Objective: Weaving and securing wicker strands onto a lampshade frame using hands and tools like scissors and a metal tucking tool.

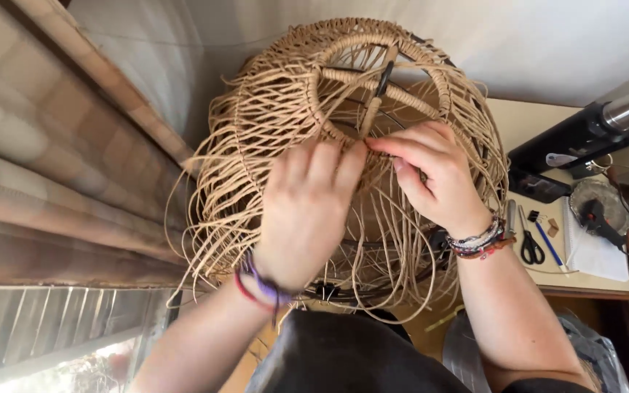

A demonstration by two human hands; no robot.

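A large dome-shaped frame wrapped and woven with tan paper cord fills the middle of the view, its round wrapped ring facing me. Loose cord loops hang from its sides. My left hand rests on the weave with fingertips pinching cord near the ring's lower edge. My right hand meets it there, thumb and forefinger pinching the same strand. A bare black metal spoke shows inside the ring. Both wrists wear bracelets.
A desk at the right carries black scissors, a blue pen, white paper and a black device. A tiled wall and window ledge lie on the left.
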